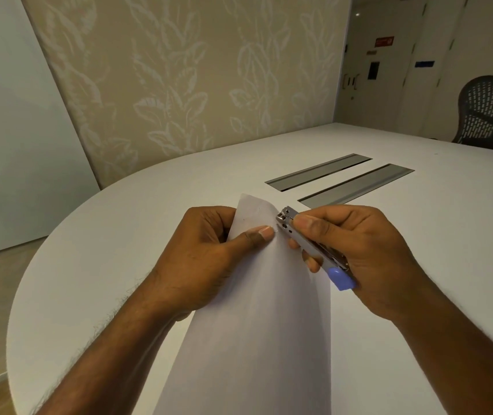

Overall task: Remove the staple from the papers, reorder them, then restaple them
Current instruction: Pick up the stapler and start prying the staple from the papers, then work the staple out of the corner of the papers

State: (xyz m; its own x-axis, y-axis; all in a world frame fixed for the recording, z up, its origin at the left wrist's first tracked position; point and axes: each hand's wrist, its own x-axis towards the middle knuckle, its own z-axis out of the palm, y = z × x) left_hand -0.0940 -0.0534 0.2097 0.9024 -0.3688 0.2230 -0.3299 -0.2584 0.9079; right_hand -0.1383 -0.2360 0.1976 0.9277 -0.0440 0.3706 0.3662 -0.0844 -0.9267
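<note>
Above the desk [119, 223], toward six o'clock, the left hand [206, 259] pinched the papers [257, 310] at their top corner, thumb bracing them, while the right hand [356, 253], gripping the stapler [314, 250], set its metal nose there, probably prying at a staple too small to see.

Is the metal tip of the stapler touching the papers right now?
Touching. The head view shows the stapler, held in the right hand, with its metal tip meeting the edge of the papers beside the left hand thumb, no gap visible.

Office: conference table [119, 235], mesh chair [492, 112]
</note>
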